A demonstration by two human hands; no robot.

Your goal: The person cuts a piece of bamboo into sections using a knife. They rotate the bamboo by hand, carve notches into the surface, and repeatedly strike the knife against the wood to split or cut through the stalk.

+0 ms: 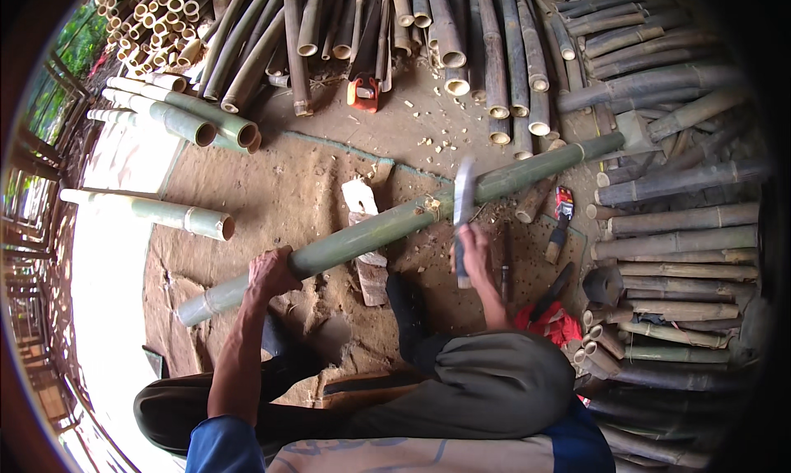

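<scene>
A long green bamboo pole [362, 236] slants across in front of me, its near end low on the left and its far end up on the right. Around its left part my left hand [274, 273] is wrapped. My right hand [478, 255] grips the dark handle of a knife [464, 189], whose broad blade stands upright against or just over the pole, smeared by motion. Beside the blade the pole has a pale, rough node [430, 204]. Under its middle lies a wooden block [372, 285], partly hidden by the pole. Whether the blade touches the bamboo I cannot tell.
Green bamboo lengths [181, 213] lie at the left. Stacked dark poles [676, 242] line the right, and more lean at the back. An orange-and-black tool [362, 94], a red-and-black object [563, 205] and a red cloth [556, 325] lie about. Wood chips litter the sackcloth [239, 176].
</scene>
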